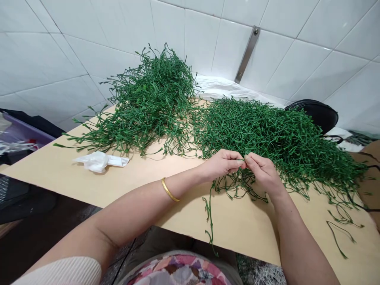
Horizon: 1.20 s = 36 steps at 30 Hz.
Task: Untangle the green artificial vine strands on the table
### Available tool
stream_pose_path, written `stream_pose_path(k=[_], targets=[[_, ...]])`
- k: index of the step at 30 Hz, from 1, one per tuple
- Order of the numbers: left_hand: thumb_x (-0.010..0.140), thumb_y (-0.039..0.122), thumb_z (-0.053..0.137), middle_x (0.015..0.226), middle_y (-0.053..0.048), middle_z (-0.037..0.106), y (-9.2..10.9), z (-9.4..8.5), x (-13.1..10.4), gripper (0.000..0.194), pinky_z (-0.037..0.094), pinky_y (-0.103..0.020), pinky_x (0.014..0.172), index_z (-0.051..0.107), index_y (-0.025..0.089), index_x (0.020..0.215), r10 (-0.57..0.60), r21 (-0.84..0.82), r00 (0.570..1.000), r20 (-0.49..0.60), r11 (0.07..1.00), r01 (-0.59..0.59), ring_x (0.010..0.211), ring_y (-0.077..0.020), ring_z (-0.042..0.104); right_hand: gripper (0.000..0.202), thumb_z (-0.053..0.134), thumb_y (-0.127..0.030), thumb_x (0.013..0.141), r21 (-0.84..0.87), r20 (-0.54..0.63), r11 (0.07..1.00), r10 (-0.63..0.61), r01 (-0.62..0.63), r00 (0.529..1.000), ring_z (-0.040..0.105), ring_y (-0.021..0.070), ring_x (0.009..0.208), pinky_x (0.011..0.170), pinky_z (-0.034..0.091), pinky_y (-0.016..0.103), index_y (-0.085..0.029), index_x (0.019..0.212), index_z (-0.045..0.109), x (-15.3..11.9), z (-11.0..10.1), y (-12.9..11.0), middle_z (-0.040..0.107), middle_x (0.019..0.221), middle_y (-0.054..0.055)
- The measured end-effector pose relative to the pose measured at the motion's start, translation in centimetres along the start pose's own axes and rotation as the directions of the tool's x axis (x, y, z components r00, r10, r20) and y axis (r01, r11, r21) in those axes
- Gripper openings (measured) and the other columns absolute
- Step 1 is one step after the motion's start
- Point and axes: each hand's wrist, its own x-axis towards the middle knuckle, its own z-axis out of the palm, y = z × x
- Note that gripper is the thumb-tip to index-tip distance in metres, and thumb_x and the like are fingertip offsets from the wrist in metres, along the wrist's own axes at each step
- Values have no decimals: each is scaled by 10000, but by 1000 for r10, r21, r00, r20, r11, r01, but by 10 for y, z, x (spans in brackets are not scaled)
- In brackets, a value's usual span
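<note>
My left hand point(224, 163) and my right hand point(264, 171) meet fingertip to fingertip over the front edge of a heap of green artificial plant stems point(237, 126). Both are closed in a pinch on a thin green stem, a bit of which shows between the fingers. Below my left hand a joined strand of green stems point(211, 217) hangs down past the table's front edge. Loose stems lie on the table just under my hands. The exact joint at my fingertips is hidden.
A second heap of green stems point(157, 91) rises at the back left. Crumpled white tissue point(99, 161) lies on the tan tabletop point(184, 213). Behind stand a tiled wall with a metal bracket point(247, 53) and a black round-edged object point(314, 113). A purple container point(28, 128) is at far left.
</note>
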Motion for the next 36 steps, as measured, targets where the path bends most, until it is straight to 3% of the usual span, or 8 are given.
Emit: stream_pose_path(k=[4,7,12,16,22,26,31,36], targets=[[721,313,582,491,70,329,4,-5,-2,187,87,-195,412,560,128,743,-52,-207,994,100,976,72,412,-26,210,383,433,-448,838,484,-86,874,-2,44,996,343,97,464,504,337,271,-197,550,406,-3,-6,-3,322,504,-39],[723,290,588,492,71,348,2,-12,1,171,72,-192,398,557,128,770,-55,-264,998,21,963,59,388,-17,191,348,456,-432,830,570,-202,818,55,71,978,273,82,422,487,326,270,-202,570,430,-4,-8,-2,234,478,-65],[749,244,557,494,59,386,-8,-16,8,143,71,-178,380,565,116,813,-100,-224,986,-136,972,68,368,-10,209,231,529,-383,806,45,-415,997,69,-55,907,361,90,495,461,282,249,-180,719,598,0,-6,10,461,596,-10],[778,207,513,478,67,392,-11,-16,10,159,76,-165,368,555,145,918,-120,-230,973,-197,970,73,339,-9,186,207,508,-329,819,-274,-474,962,-126,-10,871,503,138,705,548,395,264,-174,895,622,3,-3,18,545,916,75],[799,199,484,485,57,414,-8,-19,11,98,107,-160,347,549,143,848,-110,-270,974,-199,961,53,324,-10,216,223,498,-284,820,-414,-542,910,-218,-32,812,541,186,841,579,443,289,-160,956,625,-1,-5,7,516,1031,117],[798,176,478,498,51,435,-3,-21,10,72,139,-152,341,536,140,820,-111,-286,972,-208,957,48,326,-12,256,239,489,-214,819,-474,-413,876,-309,88,856,521,214,957,753,449,358,-192,1028,603,-37,-3,-19,537,1053,100],[799,172,480,519,50,450,4,-25,9,70,163,-144,349,535,140,828,-44,-342,979,-198,939,-27,342,-9,278,414,521,-301,800,-544,80,763,-366,348,927,429,293,1075,849,385,472,-179,1196,501,-107,27,-38,446,1251,141],[793,179,494,529,50,455,11,-29,7,77,164,-141,352,542,144,843,-15,-370,987,-160,928,-46,351,-7,291,387,490,-333,833,-711,175,651,-203,266,963,363,298,1134,883,337,457,-220,1202,510,-123,50,-28,423,1303,134]])
